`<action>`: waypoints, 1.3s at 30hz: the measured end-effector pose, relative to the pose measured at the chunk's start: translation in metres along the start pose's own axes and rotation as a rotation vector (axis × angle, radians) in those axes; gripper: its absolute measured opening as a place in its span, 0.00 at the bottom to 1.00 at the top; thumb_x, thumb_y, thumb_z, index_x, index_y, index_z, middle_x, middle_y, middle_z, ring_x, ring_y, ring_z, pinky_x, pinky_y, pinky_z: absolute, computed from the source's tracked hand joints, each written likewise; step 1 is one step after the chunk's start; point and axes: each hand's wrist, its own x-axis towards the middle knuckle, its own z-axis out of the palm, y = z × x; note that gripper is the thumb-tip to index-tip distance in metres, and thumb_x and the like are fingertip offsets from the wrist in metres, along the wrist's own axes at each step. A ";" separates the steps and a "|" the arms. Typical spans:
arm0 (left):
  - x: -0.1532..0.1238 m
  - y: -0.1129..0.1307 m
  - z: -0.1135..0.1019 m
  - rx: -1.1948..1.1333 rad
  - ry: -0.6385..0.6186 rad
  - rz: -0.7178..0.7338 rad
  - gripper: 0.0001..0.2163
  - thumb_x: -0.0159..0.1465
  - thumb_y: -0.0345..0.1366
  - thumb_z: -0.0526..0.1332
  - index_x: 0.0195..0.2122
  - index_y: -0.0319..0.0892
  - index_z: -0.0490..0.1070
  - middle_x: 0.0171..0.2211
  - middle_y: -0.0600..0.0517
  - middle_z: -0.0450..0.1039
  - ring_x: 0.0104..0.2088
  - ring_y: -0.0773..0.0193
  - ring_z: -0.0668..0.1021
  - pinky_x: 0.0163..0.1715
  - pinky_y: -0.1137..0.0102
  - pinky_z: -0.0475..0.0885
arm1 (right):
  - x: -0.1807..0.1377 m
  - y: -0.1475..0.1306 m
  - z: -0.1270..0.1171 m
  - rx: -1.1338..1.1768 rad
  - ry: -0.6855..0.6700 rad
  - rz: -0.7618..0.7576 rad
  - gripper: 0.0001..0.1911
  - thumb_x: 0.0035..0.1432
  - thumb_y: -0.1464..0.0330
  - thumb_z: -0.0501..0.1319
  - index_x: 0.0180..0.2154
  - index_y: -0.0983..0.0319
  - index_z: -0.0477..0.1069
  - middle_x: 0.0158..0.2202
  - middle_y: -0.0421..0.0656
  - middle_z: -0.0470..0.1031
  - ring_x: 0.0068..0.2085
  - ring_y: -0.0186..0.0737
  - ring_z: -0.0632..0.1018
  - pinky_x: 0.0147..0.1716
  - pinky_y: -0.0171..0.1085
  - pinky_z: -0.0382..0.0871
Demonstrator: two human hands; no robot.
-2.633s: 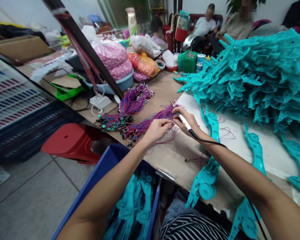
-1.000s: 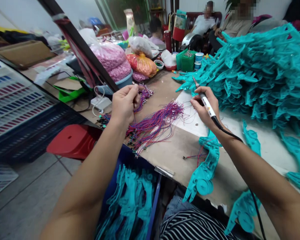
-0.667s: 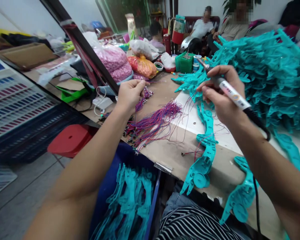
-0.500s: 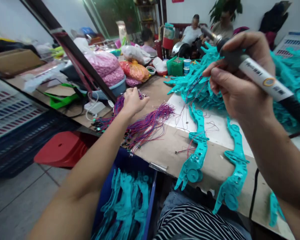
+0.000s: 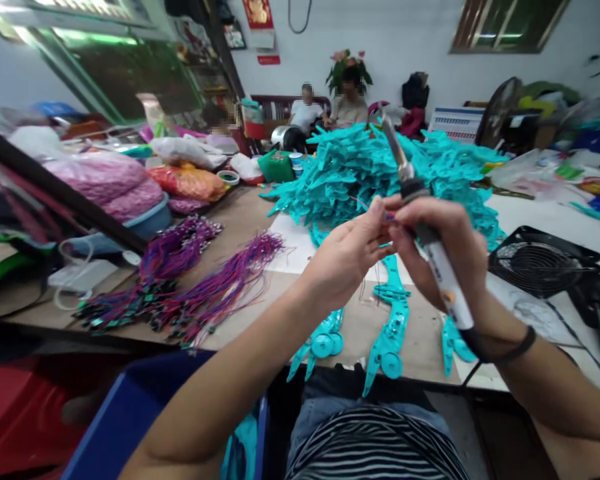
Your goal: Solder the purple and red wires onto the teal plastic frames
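Observation:
My right hand [image 5: 460, 233] is wrapped round a soldering iron [image 5: 446, 283], its metal tip pointing up and away. The fingertips of that hand meet my left hand [image 5: 343, 257] over the bench, and thin red and blue wires [image 5: 389, 217] show between them. My left hand is closed in a pinch on these wires; their ends are partly hidden by the fingers. Below the hands lie long turquoise plastic parts [image 5: 393, 320], one of them partly covered by my left forearm. Behind the hands rises a large heap of similar turquoise parts [image 5: 350, 167].
Bundles of red-blue wires [image 5: 230, 280] with dark connectors lie on the left of the table [image 5: 265, 320]. A blue bin [image 5: 115, 413] with turquoise parts stands below. A black fan [image 5: 543, 263] lies at right. Two people [image 5: 350, 103] sit at the back.
My left hand has left the wire bundles and come right to meet my right hand at the wires. The view has swung right; the soldering iron is now held more upright.

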 end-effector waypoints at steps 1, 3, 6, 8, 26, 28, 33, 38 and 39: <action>0.004 -0.004 0.007 -0.034 0.014 -0.007 0.15 0.66 0.47 0.63 0.41 0.40 0.79 0.36 0.49 0.80 0.42 0.62 0.81 0.45 0.69 0.74 | -0.013 0.001 -0.006 -0.053 0.014 -0.035 0.17 0.61 0.79 0.60 0.47 0.55 0.65 0.44 0.37 0.77 0.47 0.33 0.80 0.47 0.33 0.77; 0.009 -0.011 0.018 -0.073 0.026 -0.047 0.09 0.67 0.39 0.64 0.36 0.38 0.78 0.33 0.50 0.79 0.36 0.65 0.81 0.41 0.71 0.75 | -0.035 0.002 -0.019 -0.077 0.045 -0.054 0.18 0.59 0.78 0.63 0.48 0.56 0.65 0.45 0.39 0.78 0.46 0.33 0.81 0.43 0.31 0.78; 0.011 -0.016 0.029 -0.098 -0.007 -0.133 0.07 0.67 0.31 0.61 0.32 0.36 0.76 0.30 0.49 0.79 0.32 0.66 0.81 0.40 0.70 0.76 | -0.059 0.001 -0.036 0.040 0.087 0.056 0.21 0.58 0.76 0.65 0.50 0.54 0.63 0.51 0.43 0.78 0.47 0.38 0.81 0.39 0.35 0.79; 0.010 -0.018 0.034 -0.085 -0.039 -0.185 0.08 0.67 0.29 0.59 0.31 0.36 0.75 0.28 0.50 0.78 0.31 0.66 0.81 0.40 0.69 0.76 | -0.070 0.000 -0.046 0.120 0.145 0.141 0.21 0.59 0.77 0.64 0.50 0.54 0.63 0.52 0.44 0.78 0.48 0.40 0.82 0.37 0.37 0.79; -0.033 -0.006 -0.027 0.393 -0.017 -0.352 0.15 0.60 0.43 0.69 0.40 0.36 0.76 0.20 0.58 0.63 0.19 0.75 0.61 0.18 0.76 0.49 | -0.093 0.037 -0.050 0.752 -0.207 0.813 0.20 0.55 0.63 0.69 0.44 0.55 0.61 0.34 0.37 0.75 0.29 0.31 0.76 0.23 0.31 0.70; -0.043 -0.016 -0.037 0.357 0.047 -0.322 0.18 0.59 0.46 0.70 0.42 0.37 0.76 0.19 0.58 0.61 0.20 0.74 0.60 0.19 0.76 0.47 | -0.089 0.041 -0.070 0.673 -0.292 0.779 0.18 0.55 0.63 0.69 0.44 0.56 0.63 0.34 0.38 0.76 0.28 0.31 0.76 0.22 0.30 0.69; -0.053 -0.069 -0.043 0.263 0.036 -0.405 0.20 0.58 0.53 0.69 0.35 0.37 0.77 0.20 0.57 0.61 0.20 0.74 0.59 0.20 0.75 0.49 | -0.070 0.090 -0.080 0.345 -0.534 0.601 0.12 0.58 0.63 0.65 0.43 0.59 0.68 0.34 0.40 0.78 0.33 0.34 0.78 0.31 0.33 0.71; -0.027 -0.136 -0.040 0.227 0.101 -0.517 0.22 0.53 0.53 0.70 0.33 0.36 0.77 0.20 0.57 0.63 0.19 0.73 0.64 0.20 0.75 0.55 | -0.083 0.152 -0.016 0.005 -0.624 0.360 0.09 0.55 0.71 0.61 0.40 0.57 0.73 0.36 0.41 0.79 0.39 0.42 0.77 0.42 0.41 0.70; -0.021 -0.145 -0.042 0.217 0.138 -0.519 0.22 0.52 0.53 0.71 0.33 0.36 0.77 0.19 0.57 0.63 0.19 0.73 0.64 0.20 0.75 0.56 | -0.091 0.155 -0.005 0.001 -0.635 0.340 0.11 0.54 0.72 0.60 0.40 0.57 0.73 0.38 0.42 0.79 0.41 0.43 0.77 0.44 0.42 0.70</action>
